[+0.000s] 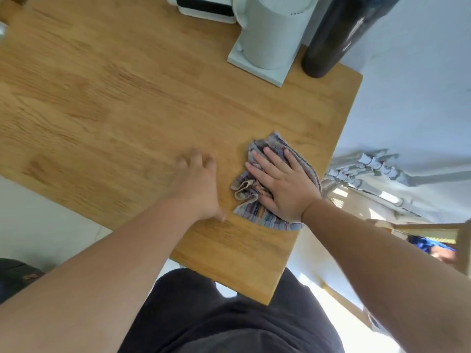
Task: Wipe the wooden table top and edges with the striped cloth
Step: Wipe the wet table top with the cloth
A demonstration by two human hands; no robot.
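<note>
The right hand [281,186] lay flat, fingers spread, pressed on the striped cloth [257,184]. The left hand [197,182] rested just beside the cloth on the wooden tabletop [114,98]; it was blurred, fingers loosely spread, grasping nothing. The cloth sat crumpled near the tabletop's right edge. At the far side stood a white kettle [270,34] on its base, a dark bottle [336,36] beside it, and a white device [204,6].
</note>
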